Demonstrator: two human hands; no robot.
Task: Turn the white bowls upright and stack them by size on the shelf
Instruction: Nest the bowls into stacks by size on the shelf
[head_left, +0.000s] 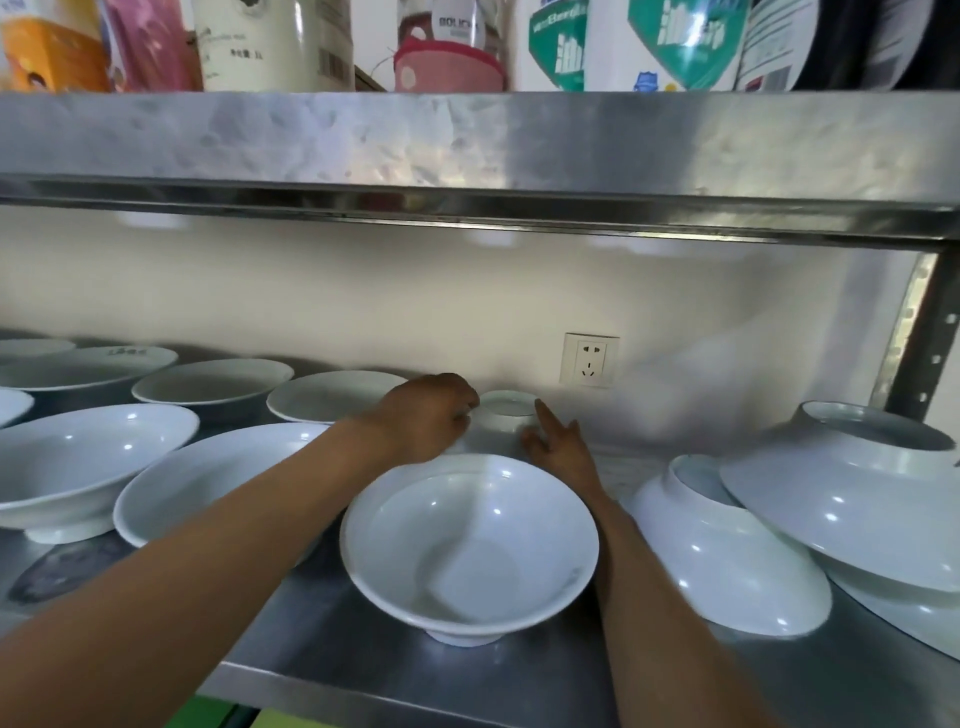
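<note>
Head cam view, the only one I've got. Both my hands are reaching to the back of the stainless steel shelf (363, 670), going for the small white ceramic bowl sitting upside down (501, 423) near the wall, just below the white wall socket (590, 360). My left hand (428, 415) is curling its fingers onto the left side of that bowl, knuckles up, fingertips touching the foot ring area. My right hand (558, 441) is coming at it from the other side with the fingers spread, index finger pointing up along the bowl's right edge, thumb lying against its lower side. Can't really tell how firm the hold is, since the fingertips are hiding behind the bowl.

The little bowl is foot-up, rim down on the shelf. Right in front of it, between my forearms, the wide white flared bowl standing upright (470, 545) is sitting on its foot. To the right, a pile of big white bowls lying overturned and tilted (727, 556) are leaning on each other. On the left, several upright white bowls (88, 462) are sitting side by side, more behind them.

Up top, bottles and packets (270, 47) are crowding the upper shelf.
</note>
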